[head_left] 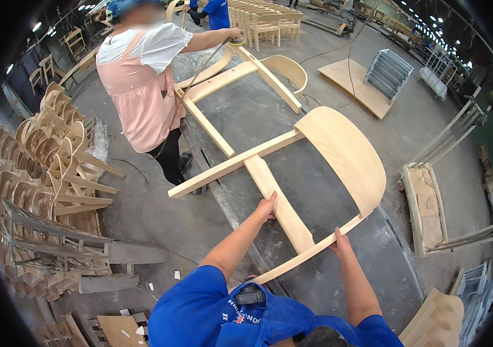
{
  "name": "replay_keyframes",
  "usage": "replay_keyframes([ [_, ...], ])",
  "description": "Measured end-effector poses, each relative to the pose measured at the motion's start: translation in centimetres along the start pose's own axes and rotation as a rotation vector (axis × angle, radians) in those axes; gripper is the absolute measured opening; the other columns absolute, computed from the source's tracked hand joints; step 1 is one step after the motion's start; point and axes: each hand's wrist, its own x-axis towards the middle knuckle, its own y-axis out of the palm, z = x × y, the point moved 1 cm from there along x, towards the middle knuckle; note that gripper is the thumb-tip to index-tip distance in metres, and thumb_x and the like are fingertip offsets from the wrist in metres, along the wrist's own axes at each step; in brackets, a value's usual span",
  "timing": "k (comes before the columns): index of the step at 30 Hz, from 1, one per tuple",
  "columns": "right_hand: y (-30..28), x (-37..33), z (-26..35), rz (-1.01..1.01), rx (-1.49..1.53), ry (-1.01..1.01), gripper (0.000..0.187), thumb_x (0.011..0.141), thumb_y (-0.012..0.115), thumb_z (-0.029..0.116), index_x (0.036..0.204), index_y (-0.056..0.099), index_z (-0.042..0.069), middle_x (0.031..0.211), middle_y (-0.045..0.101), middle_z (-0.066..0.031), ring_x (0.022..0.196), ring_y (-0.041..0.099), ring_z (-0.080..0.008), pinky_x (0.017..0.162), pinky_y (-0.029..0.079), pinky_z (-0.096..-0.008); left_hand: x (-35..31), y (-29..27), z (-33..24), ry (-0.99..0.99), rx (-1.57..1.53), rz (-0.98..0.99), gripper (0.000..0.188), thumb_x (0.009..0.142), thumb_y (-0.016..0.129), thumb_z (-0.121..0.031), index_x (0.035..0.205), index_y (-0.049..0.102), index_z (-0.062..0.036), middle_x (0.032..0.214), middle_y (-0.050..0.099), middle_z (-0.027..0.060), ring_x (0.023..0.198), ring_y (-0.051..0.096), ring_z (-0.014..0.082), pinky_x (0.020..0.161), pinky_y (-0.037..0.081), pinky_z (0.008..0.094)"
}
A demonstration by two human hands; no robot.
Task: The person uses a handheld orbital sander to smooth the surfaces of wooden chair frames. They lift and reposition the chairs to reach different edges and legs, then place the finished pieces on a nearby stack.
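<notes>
A pale wooden chair back frame lies over the dark grey worktable. It has a wide curved backrest, two long legs and a flat crossrail. My left hand is closed on the crossrail's left edge, its thumb on top. Farther right, my right hand grips the near leg below the backrest, thumb up and fingers hidden underneath. Across the table, a second chair frame lies near a person in a pink apron, whose hand rests on a small round tool at its far corner.
Stacked curved chair parts crowd the left side beside a grey metal stand. A wooden-bedded cart stands right of the table. A plywood sheet bears a metal rack. Finished-looking chair frames line the back.
</notes>
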Motion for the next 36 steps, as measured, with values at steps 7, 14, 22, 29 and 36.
replay_keyframes([
  [7,-1.4,-3.2,1.5,0.172,-0.489,0.053,0.053,0.091,0.06,0.039,0.125,0.05,-0.001,0.082,0.067,-0.0138,0.067,0.066,-0.0206,0.059,0.054,-0.0311,-7.4,-1.4,0.3,0.247,0.398,0.154,0.05,0.088,0.063,-0.047,0.111,0.064,-0.0027,0.093,0.067,0.0058,0.084,0.063,0.0135,0.062,0.052,0.0287],
  [14,0.9,-13.8,-4.8,0.444,-0.521,-0.256,0.048,0.09,0.063,0.023,0.129,0.051,-0.001,0.088,0.069,-0.0113,0.077,0.066,-0.017,0.07,0.052,-0.0289,-23.8,3.3,9.1,0.2,0.617,1.135,0.055,0.099,0.046,-0.042,0.141,0.041,-0.006,0.129,0.055,0.0093,0.12,0.051,0.0194,0.1,0.042,0.0337],
  [22,-2.4,-26.7,-11.1,0.769,-0.349,-0.092,0.038,0.097,0.052,0.024,0.127,0.057,0.001,0.108,0.066,-0.0109,0.103,0.06,-0.0154,0.09,0.046,-0.028,-33.6,5.1,10.7,0.29,0.614,1.694,0.047,0.101,0.045,-0.026,0.136,0.043,0.0062,0.135,0.051,0.0121,0.119,0.047,0.0171,0.103,0.035,0.0304],
  [29,-4.9,-31.5,-12.2,0.843,-0.343,-0.24,0.04,0.097,0.052,0.029,0.123,0.059,-0.001,0.115,0.063,-0.0105,0.109,0.056,-0.0172,0.095,0.042,-0.0294,-39.1,6.7,10.1,0.137,0.719,1.478,0.032,0.097,0.05,-0.012,0.125,0.057,0.0032,0.133,0.054,0.0185,0.126,0.048,0.0267,0.107,0.034,0.0361],
  [36,-7.2,-33.7,-13.0,0.857,-0.369,-0.448,0.032,0.092,0.061,0.027,0.103,0.069,-0.001,0.116,0.065,-0.0121,0.106,0.06,-0.02,0.093,0.045,-0.0314,-45.1,7.3,1.9,0.606,0.645,0.843,0.012,0.088,0.066,-0.012,0.085,0.068,-0.0003,0.075,0.066,0.0026,0.064,0.061,0.0088,0.059,0.05,0.0222],
])
